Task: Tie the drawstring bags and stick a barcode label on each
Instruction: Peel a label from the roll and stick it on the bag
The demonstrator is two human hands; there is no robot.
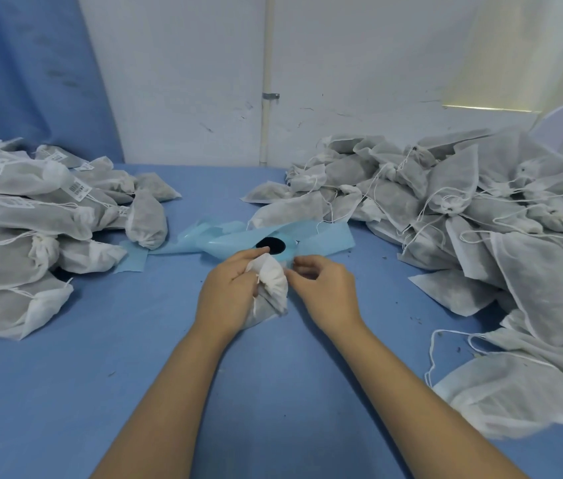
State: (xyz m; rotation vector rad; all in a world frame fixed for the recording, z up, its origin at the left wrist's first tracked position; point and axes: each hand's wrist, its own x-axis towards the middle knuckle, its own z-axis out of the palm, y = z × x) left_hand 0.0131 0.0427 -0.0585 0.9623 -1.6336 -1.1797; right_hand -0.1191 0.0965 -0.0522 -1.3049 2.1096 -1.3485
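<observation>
My left hand point(230, 288) grips the gathered neck of a white drawstring bag point(269, 288) that rests on the blue table at centre. My right hand point(321, 288) is just to the right of the bag's neck with fingers curled, pinching at the string there; the string itself is too thin to make out. Right behind the hands lies a label roll point(273, 245) with a dark core and a loose light-blue backing strip point(328, 238).
A pile of tied bags with barcode labels point(31, 219) fills the left side. A larger heap of bags with loose strings point(463, 209) covers the right side and near right edge. A white wall with a pipe point(266, 98) stands behind the blue table point(135, 375).
</observation>
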